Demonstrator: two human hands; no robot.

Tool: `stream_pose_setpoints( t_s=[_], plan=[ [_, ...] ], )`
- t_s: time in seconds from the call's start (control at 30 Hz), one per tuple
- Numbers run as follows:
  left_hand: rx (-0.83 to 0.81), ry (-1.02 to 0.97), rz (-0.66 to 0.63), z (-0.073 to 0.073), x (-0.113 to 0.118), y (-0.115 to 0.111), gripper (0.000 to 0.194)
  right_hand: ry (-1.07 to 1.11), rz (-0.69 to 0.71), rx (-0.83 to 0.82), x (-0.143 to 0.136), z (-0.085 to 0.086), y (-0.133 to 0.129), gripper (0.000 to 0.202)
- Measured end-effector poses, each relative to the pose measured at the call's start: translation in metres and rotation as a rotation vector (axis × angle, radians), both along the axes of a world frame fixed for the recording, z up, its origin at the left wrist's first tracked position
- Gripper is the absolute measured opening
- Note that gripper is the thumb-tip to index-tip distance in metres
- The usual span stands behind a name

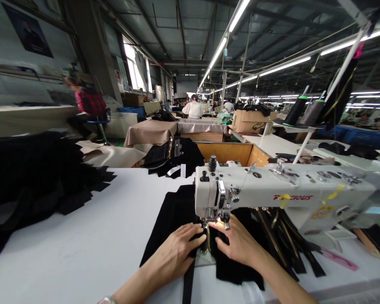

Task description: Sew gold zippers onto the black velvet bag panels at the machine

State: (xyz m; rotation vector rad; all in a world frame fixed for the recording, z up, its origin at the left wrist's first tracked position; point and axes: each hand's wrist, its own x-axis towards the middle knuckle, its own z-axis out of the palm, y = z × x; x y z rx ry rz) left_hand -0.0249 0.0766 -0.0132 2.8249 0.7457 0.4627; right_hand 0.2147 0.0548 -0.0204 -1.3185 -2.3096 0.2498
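Note:
Under the needle of a white sewing machine (259,183) lie black fabric pieces. A zipper strip (208,241) with gold teeth runs between them towards me. My left hand (179,249) rests open on the left black fabric (164,219), its fingertips close to the presser foot. On the other side, my right hand (240,245) lies with fingers spread on the right black fabric (236,270), its index finger reaching beside the foot. A black tape end (188,283) hangs towards me below my left hand. The needle tip is hard to make out.
Black cut pieces (34,177) are piled at the left. Several gold-toothed zipper strips (286,240) and pink-handled scissors (338,257) lie at the right. Behind the machine are a black stack (177,154) and a wooden box (224,152). Thread cones (296,110) stand at right; people sit farther off.

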Motion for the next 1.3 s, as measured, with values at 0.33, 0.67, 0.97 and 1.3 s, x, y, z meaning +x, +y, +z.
stream_pose_setpoints(
  t_s=[0.33,0.67,0.97,1.3],
  plan=[
    [-0.07,-0.3,-0.003,-0.011,-0.005,0.003,0.036,0.213,0.187,0.053,-0.01,0.004,-0.029,0.024],
    [0.094,-0.068,-0.035,0.001,0.002,-0.005,0.062,0.099,0.185,0.103,-0.01,-0.001,-0.023,0.022],
    [0.125,-0.136,-0.024,-0.002,0.002,-0.005,0.048,0.101,0.15,0.12,-0.007,-0.003,-0.022,0.032],
    [0.16,-0.221,-0.105,-0.003,0.003,-0.004,0.027,0.198,0.168,0.225,-0.006,-0.003,-0.02,0.026]
  ],
)
